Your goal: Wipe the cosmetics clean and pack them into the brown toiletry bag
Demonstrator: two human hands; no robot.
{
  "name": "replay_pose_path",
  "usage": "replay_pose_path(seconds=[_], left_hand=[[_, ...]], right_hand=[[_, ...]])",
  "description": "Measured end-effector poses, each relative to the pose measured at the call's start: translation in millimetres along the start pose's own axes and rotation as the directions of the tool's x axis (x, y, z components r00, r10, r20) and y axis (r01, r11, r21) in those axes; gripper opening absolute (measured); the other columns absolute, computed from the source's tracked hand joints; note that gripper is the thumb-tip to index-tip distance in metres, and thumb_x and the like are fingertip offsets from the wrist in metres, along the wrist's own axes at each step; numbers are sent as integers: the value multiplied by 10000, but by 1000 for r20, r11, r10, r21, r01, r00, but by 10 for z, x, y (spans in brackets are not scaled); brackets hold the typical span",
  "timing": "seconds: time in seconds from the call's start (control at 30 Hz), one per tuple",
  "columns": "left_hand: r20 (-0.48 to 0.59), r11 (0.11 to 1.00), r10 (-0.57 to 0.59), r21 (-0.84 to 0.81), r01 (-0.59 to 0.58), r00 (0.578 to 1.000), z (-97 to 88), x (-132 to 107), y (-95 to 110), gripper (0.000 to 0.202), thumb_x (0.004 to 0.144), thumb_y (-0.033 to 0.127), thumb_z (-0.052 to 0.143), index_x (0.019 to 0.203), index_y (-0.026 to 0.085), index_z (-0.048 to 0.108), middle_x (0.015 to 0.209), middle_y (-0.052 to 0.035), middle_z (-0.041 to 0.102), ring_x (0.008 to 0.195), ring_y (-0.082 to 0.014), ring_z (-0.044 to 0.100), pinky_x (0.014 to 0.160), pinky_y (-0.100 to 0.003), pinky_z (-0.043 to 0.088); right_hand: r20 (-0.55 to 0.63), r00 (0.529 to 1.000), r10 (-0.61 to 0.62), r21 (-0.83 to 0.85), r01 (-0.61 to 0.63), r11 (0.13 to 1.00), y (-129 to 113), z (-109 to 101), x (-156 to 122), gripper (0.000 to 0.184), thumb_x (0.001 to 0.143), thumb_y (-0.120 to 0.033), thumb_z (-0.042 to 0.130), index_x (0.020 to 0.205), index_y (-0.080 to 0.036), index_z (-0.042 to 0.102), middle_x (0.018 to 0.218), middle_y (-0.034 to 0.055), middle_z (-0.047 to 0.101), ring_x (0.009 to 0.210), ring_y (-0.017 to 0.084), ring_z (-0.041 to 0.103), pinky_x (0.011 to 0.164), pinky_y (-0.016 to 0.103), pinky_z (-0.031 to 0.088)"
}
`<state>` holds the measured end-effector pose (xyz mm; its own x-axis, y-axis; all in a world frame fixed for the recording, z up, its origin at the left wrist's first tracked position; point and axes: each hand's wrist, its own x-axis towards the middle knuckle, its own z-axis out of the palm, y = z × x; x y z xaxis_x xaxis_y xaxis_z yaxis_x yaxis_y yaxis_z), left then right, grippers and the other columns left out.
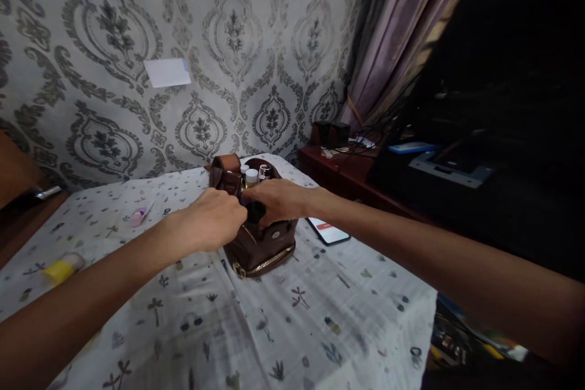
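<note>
Head view: my left hand [218, 218] curls its fingers at the left edge of the brown leather bag with a gold zip [262, 253], perhaps to steady its mouth, while my right hand [278, 198] arches over the opening, thumb apart from fingers; whether either pinches anything I cannot tell. The bag's walls seem to keep the round white-capped bottle [251, 177] upright inside, and the bag rests on white printed cotton-like cloth [247, 335], a lit black-edged phone [328, 232] just to its right.

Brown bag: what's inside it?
Two white caps and a clear-topped container show inside the brown bag. The left hand and right hand cover part; anything deeper can't be seen.
</note>
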<state>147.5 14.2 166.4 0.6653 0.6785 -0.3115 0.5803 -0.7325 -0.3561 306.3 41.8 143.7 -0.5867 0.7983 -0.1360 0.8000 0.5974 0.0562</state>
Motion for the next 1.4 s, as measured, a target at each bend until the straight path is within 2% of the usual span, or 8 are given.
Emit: replay_pose_path(seconds=[0.17, 0.3, 0.4, 0.63, 0.9, 1.1, 1.3, 1.4], left_hand=[[-15, 1000, -4, -13, 4, 1000, 39, 6, -12, 275, 808, 27, 509, 928, 145, 726, 926, -150, 762, 891, -311, 732, 679, -358, 495], [-93, 998, -30, -62, 24, 995, 81, 14, -24, 354, 867, 67, 483, 1193, 131, 607, 935, -160, 754, 855, -320, 736, 670, -375, 505], [-101, 997, -24, -75, 16, 995, 74, 2, -19, 378, 914, 98, 429, 1268, 148, 551, 926, -146, 753, 854, -316, 733, 667, -375, 506], [-70, 998, -25, -60, 21, 997, 22, -26, -5, 388, 855, 49, 464, 1199, 156, 609, 964, -144, 755, 890, -293, 732, 685, -347, 508], [-43, 997, -66, -40, 65, 997, 14, -11, 3, 256, 833, 51, 480, 939, 148, 692, 886, -146, 761, 821, -275, 736, 666, -336, 511], [-11, 997, -66, -29, 66, 998, 8, 21, 10, 276, 806, 17, 507, 946, 131, 715, 884, -153, 762, 855, -295, 741, 703, -350, 524], [12, 998, -63, -18, 63, 998, -16, 30, 9, 294, 815, 33, 475, 950, 130, 718, 905, -153, 767, 866, -305, 741, 686, -357, 522], [10, 998, -61, -13, 61, 998, -15, 36, 5, 292, 813, 32, 478, 950, 137, 713, 915, -147, 768, 868, -297, 741, 682, -348, 520]], right_hand=[[-25, 999, 46, 29, -45, 999, -1, 55, 4, 449, 760, -404, 777, 1134, -197, 639, 1047, 96, 730, 975, 291, 680, 663, 295, 429], [-32, 999, 36, 56, -34, 998, 14, 63, -13, 436, 754, -392, 802, 1101, -181, 645, 1058, 96, 726, 994, 280, 676, 714, 286, 446], [-43, 998, 43, 68, -40, 997, 16, 61, -31, 441, 749, -392, 813, 1096, -175, 649, 1055, 98, 724, 1009, 286, 670, 730, 288, 443], [-89, 995, 43, 137, -30, 990, 76, 135, -31, 433, 749, -396, 815, 1083, -169, 660, 981, 88, 709, 920, 266, 659, 690, 281, 414], [-191, 977, -91, 262, 140, 955, 244, 283, 1, 490, 725, -339, 842, 1137, -160, 645, 1025, 67, 708, 911, 224, 635, 775, 285, 428], [-207, 973, -101, 367, 173, 914, 258, 313, -50, 440, 809, -375, 769, 1161, -159, 619, 950, 30, 686, 819, 184, 617, 729, 261, 417], [-208, 974, -87, 340, 155, 928, 242, 312, -39, 466, 728, -334, 835, 1115, -183, 621, 931, 15, 667, 821, 187, 601, 731, 260, 404], [-211, 974, -84, 376, 160, 913, 247, 316, -53, 425, 737, -313, 821, 1085, -186, 612, 909, 5, 646, 797, 173, 583, 707, 251, 396]])
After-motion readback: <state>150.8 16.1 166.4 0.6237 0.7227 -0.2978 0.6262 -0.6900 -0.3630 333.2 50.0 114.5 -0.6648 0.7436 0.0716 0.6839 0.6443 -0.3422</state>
